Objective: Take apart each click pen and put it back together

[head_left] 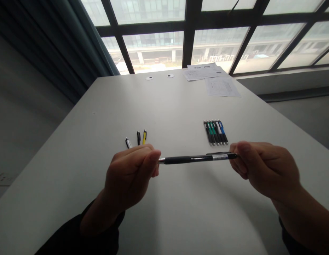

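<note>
A black ballpoint pen [191,159] is held level above the white table between my two hands. My left hand [132,173] pinches its silver tip end, thumb against the curled fingers. At the clip end, my right hand [267,168] closes thumb and fingers on the pen's top. Just beyond my left hand lie three pens: a white one [128,142], a black one [138,137] and a yellow one [144,136]; their lower parts are hidden by the hand. Beyond my right hand, a row of several pens [215,132] in black, green, white and blue lies side by side.
The white table [164,109] stretches to a window [154,49]. Printed paper sheets [223,86] lie at its far right corner. Two white oval pieces with dark spots, a left one [149,78] and a right one [170,75], sit near the far edge. A dark curtain [66,39] hangs at left.
</note>
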`<state>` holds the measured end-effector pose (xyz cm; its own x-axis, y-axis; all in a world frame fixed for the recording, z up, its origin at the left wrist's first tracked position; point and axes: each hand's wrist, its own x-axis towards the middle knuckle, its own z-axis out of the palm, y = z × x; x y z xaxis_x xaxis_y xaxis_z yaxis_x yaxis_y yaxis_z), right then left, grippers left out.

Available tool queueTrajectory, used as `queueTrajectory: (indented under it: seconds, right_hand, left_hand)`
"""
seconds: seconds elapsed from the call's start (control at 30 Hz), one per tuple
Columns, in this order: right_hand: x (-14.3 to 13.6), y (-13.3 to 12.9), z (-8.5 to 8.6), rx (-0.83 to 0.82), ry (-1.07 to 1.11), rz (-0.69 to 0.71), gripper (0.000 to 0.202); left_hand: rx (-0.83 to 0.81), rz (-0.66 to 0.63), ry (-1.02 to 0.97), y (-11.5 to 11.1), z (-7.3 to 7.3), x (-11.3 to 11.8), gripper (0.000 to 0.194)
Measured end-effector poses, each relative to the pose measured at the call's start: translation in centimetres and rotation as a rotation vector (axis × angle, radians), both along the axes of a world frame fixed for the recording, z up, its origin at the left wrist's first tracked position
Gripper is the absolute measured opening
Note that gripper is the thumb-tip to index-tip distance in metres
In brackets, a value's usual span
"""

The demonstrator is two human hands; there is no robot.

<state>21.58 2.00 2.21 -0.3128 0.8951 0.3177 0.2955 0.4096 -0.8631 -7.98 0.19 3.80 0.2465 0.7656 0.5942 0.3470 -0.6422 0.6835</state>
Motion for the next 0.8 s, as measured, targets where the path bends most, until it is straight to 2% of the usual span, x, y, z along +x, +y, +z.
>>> queueTrajectory:
  seconds: [0.13,0.23,0.37,0.5,0.67,0.8]
  right_hand:
    - [0.0,0.0,0.0,0.013,0.013,0.007,0.051]
    - [-0.2,0.1,0.5,0.041,-0.009,0.03,0.048]
    - [-0.9,0.3,1.3,0.092,-0.101,0.219,0.039]
    - [-1.6,0.2,0.8,0.051,-0.164,0.374,0.032]
    - [-2.9,-0.5,-0.5,-0.013,-0.244,0.423,0.034]
    - [-4.1,-1.1,-1.0,-0.038,-0.292,0.456,0.037]
  left_hand:
    - [-0.018,0.006,0.017,0.0,0.0,0.1,0.036]
    - [-0.035,0.081,0.014,0.0,0.0,0.1,0.035]
    - [-0.093,0.23,-0.023,0.1,0.2,0.3,0.03]
    - [-0.157,0.276,-0.137,0.1,0.2,0.8,0.027]
    - [-0.326,0.132,-0.343,-0.1,-0.1,1.6,0.026]
    - [-0.454,-0.055,-0.339,-0.7,-0.4,2.4,0.014]
